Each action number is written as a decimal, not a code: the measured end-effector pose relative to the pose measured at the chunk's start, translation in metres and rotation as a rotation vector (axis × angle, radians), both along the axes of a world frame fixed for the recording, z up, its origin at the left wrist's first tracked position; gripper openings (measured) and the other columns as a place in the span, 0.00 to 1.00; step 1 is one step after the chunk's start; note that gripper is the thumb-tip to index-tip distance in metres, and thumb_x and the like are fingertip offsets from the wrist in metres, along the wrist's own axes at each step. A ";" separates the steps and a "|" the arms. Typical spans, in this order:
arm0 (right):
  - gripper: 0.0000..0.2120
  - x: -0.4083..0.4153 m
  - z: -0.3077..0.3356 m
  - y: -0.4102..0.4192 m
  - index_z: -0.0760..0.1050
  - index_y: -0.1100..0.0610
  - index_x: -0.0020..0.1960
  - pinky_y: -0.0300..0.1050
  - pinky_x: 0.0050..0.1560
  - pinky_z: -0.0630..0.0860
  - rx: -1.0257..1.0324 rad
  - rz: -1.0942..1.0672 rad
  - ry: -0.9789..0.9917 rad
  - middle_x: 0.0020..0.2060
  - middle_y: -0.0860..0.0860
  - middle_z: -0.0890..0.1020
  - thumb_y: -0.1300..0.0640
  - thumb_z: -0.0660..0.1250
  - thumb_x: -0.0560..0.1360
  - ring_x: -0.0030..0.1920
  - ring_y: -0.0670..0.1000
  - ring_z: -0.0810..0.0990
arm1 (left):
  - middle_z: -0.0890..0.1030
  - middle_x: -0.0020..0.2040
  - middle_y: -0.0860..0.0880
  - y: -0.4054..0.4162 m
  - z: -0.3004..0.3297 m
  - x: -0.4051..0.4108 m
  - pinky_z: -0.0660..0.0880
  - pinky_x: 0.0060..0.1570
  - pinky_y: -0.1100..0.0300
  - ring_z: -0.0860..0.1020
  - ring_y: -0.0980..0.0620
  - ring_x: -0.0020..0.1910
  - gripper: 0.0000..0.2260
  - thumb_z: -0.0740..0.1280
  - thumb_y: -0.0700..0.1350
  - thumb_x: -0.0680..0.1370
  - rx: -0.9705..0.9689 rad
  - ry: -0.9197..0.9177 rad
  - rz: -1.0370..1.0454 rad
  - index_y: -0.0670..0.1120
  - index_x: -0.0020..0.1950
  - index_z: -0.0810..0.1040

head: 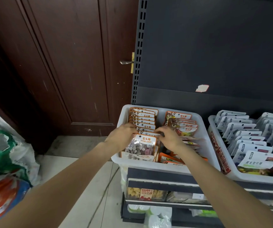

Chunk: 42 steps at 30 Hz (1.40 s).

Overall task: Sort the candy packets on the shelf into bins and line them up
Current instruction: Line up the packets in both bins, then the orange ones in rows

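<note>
A white bin on the shelf holds a left row of orange-topped stone candy packets and a right row of sugar candy packets. My left hand grips the left edge of the stone candy packets near the front of the row. My right hand pinches their right top edge. The front stone candy packet stands upright between my hands. Loose orange packets lie flat at the bin's front right.
A second white bin to the right holds rows of white packets. A dark shelf back panel rises behind. A brown door stands to the left, with bags on the floor. Lower shelves hold more goods.
</note>
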State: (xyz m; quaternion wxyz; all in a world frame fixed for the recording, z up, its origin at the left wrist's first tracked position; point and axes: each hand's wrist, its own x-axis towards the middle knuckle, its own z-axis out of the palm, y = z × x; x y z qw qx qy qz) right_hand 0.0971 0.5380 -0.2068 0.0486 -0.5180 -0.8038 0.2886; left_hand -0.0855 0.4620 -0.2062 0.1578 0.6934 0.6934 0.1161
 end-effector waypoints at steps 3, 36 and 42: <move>0.22 -0.005 -0.001 0.003 0.64 0.54 0.72 0.51 0.65 0.72 -0.160 -0.058 0.094 0.67 0.54 0.73 0.60 0.62 0.79 0.66 0.54 0.73 | 0.64 0.74 0.51 0.002 -0.004 0.002 0.66 0.69 0.51 0.66 0.48 0.71 0.21 0.61 0.44 0.81 -0.092 -0.086 -0.030 0.50 0.74 0.63; 0.15 0.001 0.008 -0.014 0.74 0.56 0.66 0.36 0.53 0.69 -0.009 0.111 0.074 0.62 0.53 0.78 0.59 0.59 0.81 0.61 0.53 0.75 | 0.47 0.79 0.53 -0.019 -0.013 -0.005 0.46 0.73 0.58 0.44 0.52 0.77 0.30 0.60 0.50 0.81 0.021 0.186 -0.257 0.53 0.78 0.47; 0.15 -0.001 0.009 -0.018 0.75 0.55 0.65 0.39 0.58 0.68 -0.092 0.178 0.125 0.63 0.51 0.77 0.56 0.57 0.81 0.62 0.48 0.74 | 0.30 0.74 0.54 -0.026 -0.021 -0.006 0.31 0.68 0.59 0.26 0.53 0.71 0.30 0.55 0.53 0.82 0.011 0.185 -0.285 0.56 0.74 0.35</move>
